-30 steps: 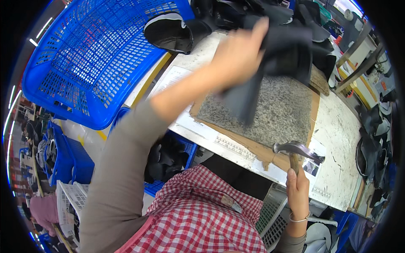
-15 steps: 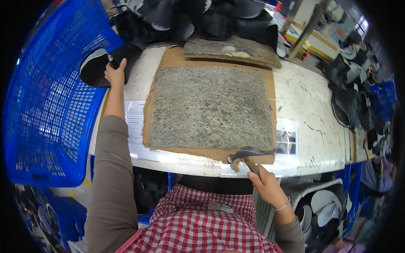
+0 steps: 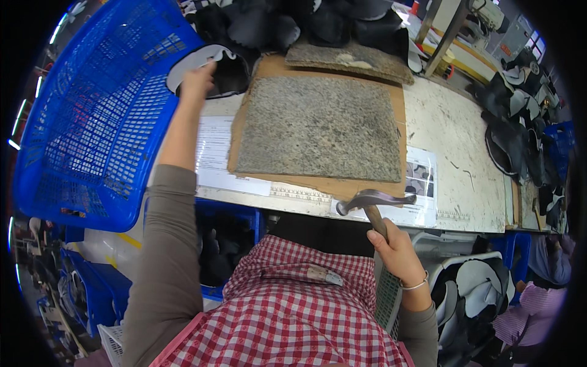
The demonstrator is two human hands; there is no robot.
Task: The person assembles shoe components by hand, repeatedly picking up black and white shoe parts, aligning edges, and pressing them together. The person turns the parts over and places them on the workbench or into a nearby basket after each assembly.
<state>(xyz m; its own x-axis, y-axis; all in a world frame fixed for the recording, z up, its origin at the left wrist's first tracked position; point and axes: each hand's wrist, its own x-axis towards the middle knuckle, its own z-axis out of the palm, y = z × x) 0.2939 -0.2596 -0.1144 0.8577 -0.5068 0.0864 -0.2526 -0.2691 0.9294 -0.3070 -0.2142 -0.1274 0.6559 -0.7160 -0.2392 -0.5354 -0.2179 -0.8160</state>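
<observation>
At the far left of the bench, my left hand [image 3: 197,82] is slightly blurred, its fingers closed on the edge of a black shoe upper [image 3: 231,78] with a whitish lining. This piece lies by the rim of the blue basket [image 3: 131,131]. My right hand [image 3: 396,254] grips a hammer [image 3: 376,199] by its wooden handle. The curved metal head hangs above the bench's front edge, apart from the grey stone-like slab [image 3: 321,128]. That slab rests on a brown cardboard sheet [image 3: 318,184] in the middle.
A second rough board [image 3: 354,64] lies behind the slab. Black shoe uppers [image 3: 263,27] are heaped along the back, with more pieces [image 3: 507,140] at the right. Printed sheets [image 3: 223,153] flank the cardboard. Under the bench, a bin [image 3: 474,287] holds black and white pieces.
The view has shifted, so the bench sits higher in the picture. More of the whitish lining of the shoe upper in my left hand shows now. The hammer stays in my right hand.
</observation>
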